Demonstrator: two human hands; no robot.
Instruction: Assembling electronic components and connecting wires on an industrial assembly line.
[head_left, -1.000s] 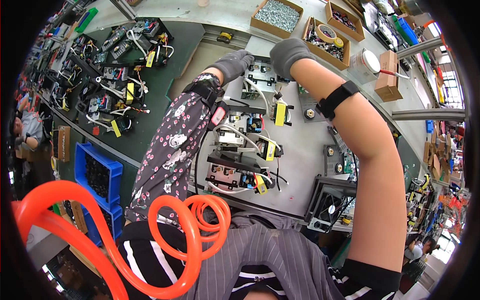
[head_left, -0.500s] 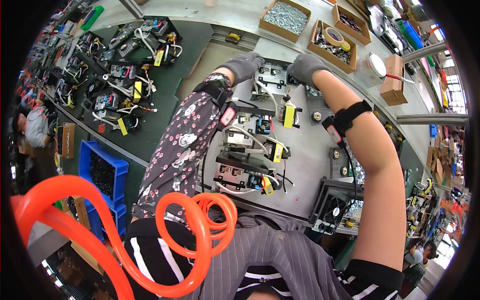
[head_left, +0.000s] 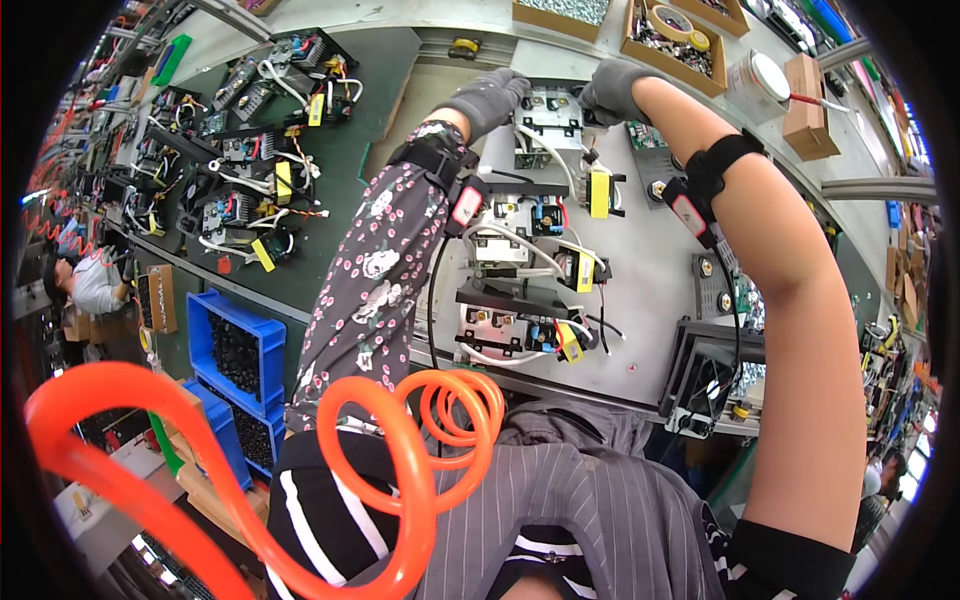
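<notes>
At the far end of the grey metal work surface (head_left: 640, 330) is an electronic module (head_left: 550, 112) with a metal plate, black clips, a white cable and a yellow-labelled part. My gloved left hand (head_left: 490, 103) has its fingers closed at the module's left edge. On the opposite edge, my gloved right hand (head_left: 615, 90) is closed too, its fingertips partly hidden. Two similar modules lie nearer to me: a middle one (head_left: 505, 218) and a near one (head_left: 492, 328), each with white cables and yellow labels.
Several more modules (head_left: 240, 150) lie on the green bench at left. Blue bins (head_left: 283, 350) of black parts stand nearby. An orange coiled hose (head_left: 420, 500) crosses the foreground. Behind are a parts box (head_left: 665, 62) with tape rolls and a white tub (head_left: 765, 75).
The whole view has shifted, so the bench sits higher and further right in the picture. Both hands stay at the sides of the far module.
</notes>
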